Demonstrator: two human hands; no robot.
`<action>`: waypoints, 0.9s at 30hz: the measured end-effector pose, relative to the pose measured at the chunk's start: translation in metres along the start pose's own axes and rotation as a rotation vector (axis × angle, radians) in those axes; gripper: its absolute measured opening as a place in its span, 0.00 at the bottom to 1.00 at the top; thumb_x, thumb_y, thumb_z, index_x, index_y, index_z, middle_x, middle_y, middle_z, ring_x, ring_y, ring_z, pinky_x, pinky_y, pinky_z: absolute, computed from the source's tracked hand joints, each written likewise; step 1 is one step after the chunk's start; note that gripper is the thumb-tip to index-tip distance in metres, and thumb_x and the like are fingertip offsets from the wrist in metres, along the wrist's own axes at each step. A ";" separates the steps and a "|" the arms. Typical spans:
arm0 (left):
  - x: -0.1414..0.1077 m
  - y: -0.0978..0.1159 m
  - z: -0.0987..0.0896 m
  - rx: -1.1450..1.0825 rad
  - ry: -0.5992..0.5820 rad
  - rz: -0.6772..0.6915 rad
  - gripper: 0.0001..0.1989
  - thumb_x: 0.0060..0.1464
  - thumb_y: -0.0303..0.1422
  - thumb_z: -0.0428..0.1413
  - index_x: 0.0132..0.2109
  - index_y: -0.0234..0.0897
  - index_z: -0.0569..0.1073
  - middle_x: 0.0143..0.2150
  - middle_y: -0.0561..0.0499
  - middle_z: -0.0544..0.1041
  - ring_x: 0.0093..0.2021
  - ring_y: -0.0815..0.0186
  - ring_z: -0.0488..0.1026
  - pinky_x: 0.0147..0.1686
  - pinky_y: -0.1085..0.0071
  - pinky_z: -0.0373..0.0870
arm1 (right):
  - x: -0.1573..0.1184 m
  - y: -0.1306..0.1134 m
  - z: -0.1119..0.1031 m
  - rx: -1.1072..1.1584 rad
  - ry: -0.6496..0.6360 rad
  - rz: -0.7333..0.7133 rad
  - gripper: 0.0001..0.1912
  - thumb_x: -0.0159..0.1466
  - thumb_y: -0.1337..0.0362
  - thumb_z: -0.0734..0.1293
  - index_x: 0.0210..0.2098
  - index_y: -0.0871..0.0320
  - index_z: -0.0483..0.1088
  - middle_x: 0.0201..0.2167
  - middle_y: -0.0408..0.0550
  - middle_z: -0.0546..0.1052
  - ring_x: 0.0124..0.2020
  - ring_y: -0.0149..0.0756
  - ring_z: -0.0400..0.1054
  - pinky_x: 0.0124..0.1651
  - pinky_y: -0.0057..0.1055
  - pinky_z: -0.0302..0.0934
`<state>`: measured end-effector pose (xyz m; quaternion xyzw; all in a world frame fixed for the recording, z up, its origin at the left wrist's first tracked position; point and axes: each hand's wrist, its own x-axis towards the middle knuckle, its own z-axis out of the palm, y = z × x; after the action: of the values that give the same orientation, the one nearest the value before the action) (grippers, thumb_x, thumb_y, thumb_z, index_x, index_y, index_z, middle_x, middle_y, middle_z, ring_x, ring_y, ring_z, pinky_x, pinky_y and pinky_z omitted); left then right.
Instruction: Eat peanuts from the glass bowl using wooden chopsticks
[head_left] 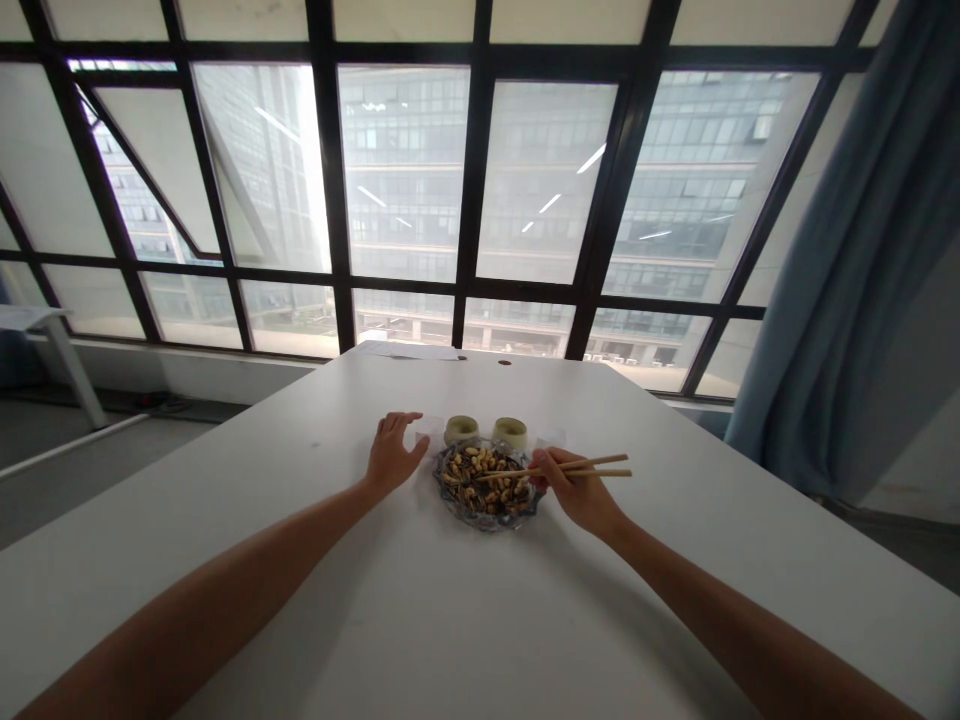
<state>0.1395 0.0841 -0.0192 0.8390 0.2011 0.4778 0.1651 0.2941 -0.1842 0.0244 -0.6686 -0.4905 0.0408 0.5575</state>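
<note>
A clear glass plate (487, 520) holds a mix of pale nuts and dark seeds (484, 470). My right hand (577, 492), at the plate's right edge, is closed around a pair of wooden chopsticks (600, 466); their tips lie among the nuts near the middle. Left of the plate, my left hand (394, 455) has thumb and fingers apart, holding nothing. Just behind the plate stand two small greenish cups, one on the left (461, 430) and one on the right (510, 432). What is inside them cannot be made out.
The white table (420, 620) runs toward large windows. White paper (409, 351) lies at its far edge, by two small holes. Pale slips (551, 438) sit beside the cups. A blue curtain (817, 300) hangs at the right, and another table (30, 318) stands far left.
</note>
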 end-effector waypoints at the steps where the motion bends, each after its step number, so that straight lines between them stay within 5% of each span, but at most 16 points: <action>1: 0.001 -0.006 0.002 0.014 -0.009 0.001 0.22 0.52 0.37 0.57 0.54 0.37 0.71 0.52 0.41 0.73 0.56 0.53 0.68 0.58 0.53 0.64 | 0.001 0.003 0.000 0.027 0.012 0.011 0.28 0.63 0.38 0.62 0.26 0.56 0.72 0.19 0.47 0.75 0.22 0.38 0.69 0.26 0.33 0.65; 6: 0.000 -0.028 0.013 -0.044 -0.214 -0.034 0.31 0.52 0.38 0.59 0.62 0.39 0.64 0.64 0.39 0.66 0.67 0.51 0.60 0.65 0.49 0.57 | 0.003 0.006 0.001 0.086 0.077 0.029 0.28 0.61 0.37 0.63 0.26 0.57 0.73 0.20 0.49 0.76 0.22 0.38 0.70 0.25 0.34 0.67; 11: 0.000 -0.031 0.016 -0.094 -0.278 -0.057 0.26 0.51 0.35 0.60 0.57 0.38 0.67 0.66 0.38 0.64 0.66 0.51 0.61 0.64 0.48 0.57 | 0.003 0.003 0.002 0.110 0.071 0.058 0.29 0.60 0.36 0.63 0.26 0.57 0.73 0.21 0.49 0.76 0.21 0.37 0.70 0.25 0.33 0.67; 17: 0.002 -0.025 0.014 -0.188 -0.188 -0.080 0.09 0.52 0.31 0.57 0.41 0.38 0.70 0.61 0.40 0.69 0.62 0.54 0.66 0.55 0.53 0.70 | -0.001 -0.001 -0.002 -0.015 -0.005 -0.032 0.26 0.64 0.41 0.61 0.26 0.57 0.73 0.20 0.47 0.75 0.22 0.37 0.69 0.25 0.32 0.64; 24: 0.000 -0.018 0.012 -0.264 -0.065 0.041 0.33 0.47 0.26 0.59 0.60 0.39 0.61 0.56 0.42 0.67 0.55 0.58 0.69 0.49 0.58 0.75 | -0.005 -0.007 -0.005 -0.120 -0.115 -0.123 0.25 0.68 0.46 0.59 0.25 0.57 0.72 0.19 0.46 0.74 0.21 0.34 0.68 0.26 0.29 0.61; 27: 0.000 -0.014 0.011 -0.153 -0.039 0.157 0.33 0.46 0.23 0.58 0.61 0.38 0.62 0.54 0.43 0.66 0.56 0.56 0.67 0.55 0.55 0.71 | -0.004 -0.009 -0.003 -0.067 -0.101 -0.095 0.25 0.67 0.45 0.60 0.26 0.57 0.72 0.19 0.45 0.73 0.20 0.33 0.67 0.24 0.29 0.61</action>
<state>0.1460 0.0954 -0.0313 0.8464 0.0946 0.4866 0.1945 0.2886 -0.1904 0.0306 -0.6601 -0.5502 0.0315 0.5105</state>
